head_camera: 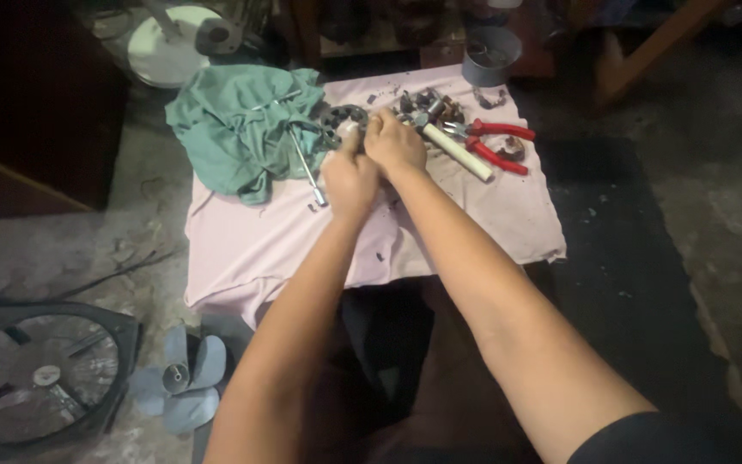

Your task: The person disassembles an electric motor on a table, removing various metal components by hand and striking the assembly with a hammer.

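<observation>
Head view: both hands meet at the far middle of the pink cloth point(491, 215). Left hand point(349, 176) and right hand point(395, 142) are clenched on a round metal part point(337, 120); red pliers point(495, 142) lie right, green rag point(238, 125) left.

Green rag point(238, 129) bunched up on the table's back-left corner, red-handled pliers point(495, 142) near the back-right edge. On the floor: grey fan blade point(184, 387), square fan frame point(36, 374), white round base point(169, 43).

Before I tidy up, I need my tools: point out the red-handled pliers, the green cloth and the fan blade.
red-handled pliers point(498, 144), head view, on a handle
green cloth point(234, 129), head view, mid-fold
fan blade point(178, 387), head view, near hub
</observation>
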